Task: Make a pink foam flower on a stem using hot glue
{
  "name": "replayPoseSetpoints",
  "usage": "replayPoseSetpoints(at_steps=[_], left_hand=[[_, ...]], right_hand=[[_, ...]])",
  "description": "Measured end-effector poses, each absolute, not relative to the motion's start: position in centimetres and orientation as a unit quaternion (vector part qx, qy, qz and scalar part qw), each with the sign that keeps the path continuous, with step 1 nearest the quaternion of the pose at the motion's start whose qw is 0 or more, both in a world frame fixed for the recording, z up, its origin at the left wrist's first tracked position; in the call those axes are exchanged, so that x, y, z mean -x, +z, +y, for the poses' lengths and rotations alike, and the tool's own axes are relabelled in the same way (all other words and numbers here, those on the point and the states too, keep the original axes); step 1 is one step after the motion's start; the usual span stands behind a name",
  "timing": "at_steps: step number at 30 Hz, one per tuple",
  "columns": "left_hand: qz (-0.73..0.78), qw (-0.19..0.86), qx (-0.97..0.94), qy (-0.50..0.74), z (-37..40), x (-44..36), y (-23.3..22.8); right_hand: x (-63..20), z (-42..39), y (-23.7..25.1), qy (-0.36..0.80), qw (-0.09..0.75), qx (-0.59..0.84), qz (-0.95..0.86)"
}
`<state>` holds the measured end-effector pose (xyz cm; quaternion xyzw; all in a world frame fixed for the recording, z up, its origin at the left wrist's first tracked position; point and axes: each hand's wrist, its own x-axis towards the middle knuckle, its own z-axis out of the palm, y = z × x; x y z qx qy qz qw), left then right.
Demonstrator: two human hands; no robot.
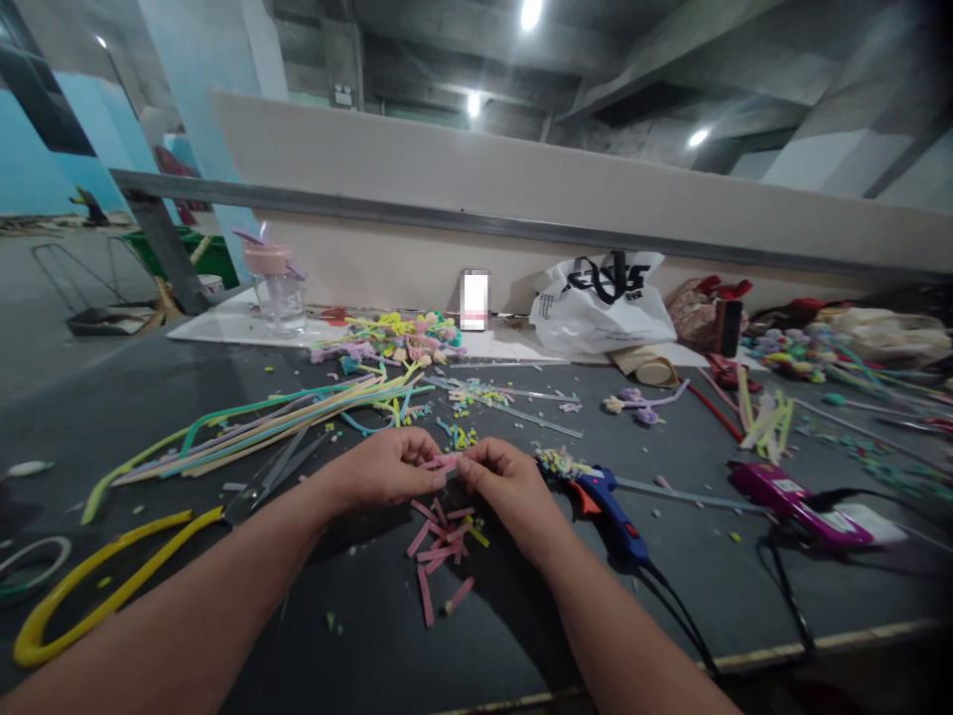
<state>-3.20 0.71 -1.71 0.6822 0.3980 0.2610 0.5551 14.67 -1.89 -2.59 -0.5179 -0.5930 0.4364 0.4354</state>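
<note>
Pink strip, pinched between left hand, right hand

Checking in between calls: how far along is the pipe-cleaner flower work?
Done: finished flowers lie piled behind. In hand: left hand and right hand pinch one pink piece between them. Left: cut pink pieces lie below the hands, and long uncut stems lie at left.

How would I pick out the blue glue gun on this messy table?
Start at the dark table and find the person's right hand. The blue glue gun lies just to that hand's right. Unlike the purple glue gun farther right, it has an orange trigger and a black cord trailing toward the table edge.
</note>
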Motion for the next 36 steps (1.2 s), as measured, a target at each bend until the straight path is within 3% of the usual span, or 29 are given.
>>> replayPoseSetpoints(at_steps=[17, 24, 36], left_hand=[[0.451, 0.487, -0.707, 0.245, 0.1, 3.1, -0.5], [0.451, 0.514, -0.692, 0.232, 0.4, 3.4, -0.2], [0.446, 0.525, -0.688, 0.23, 0.0, 3.1, 0.0]], right_hand=[[-14.7, -2.0, -2.7, 0.466, 0.433, 0.499, -0.589], [-15.1, -2.1, -2.0, 0.517, 0.429, 0.454, -0.586], [-15.1, -1.9, -2.4, 0.5, 0.434, 0.46, -0.591]])
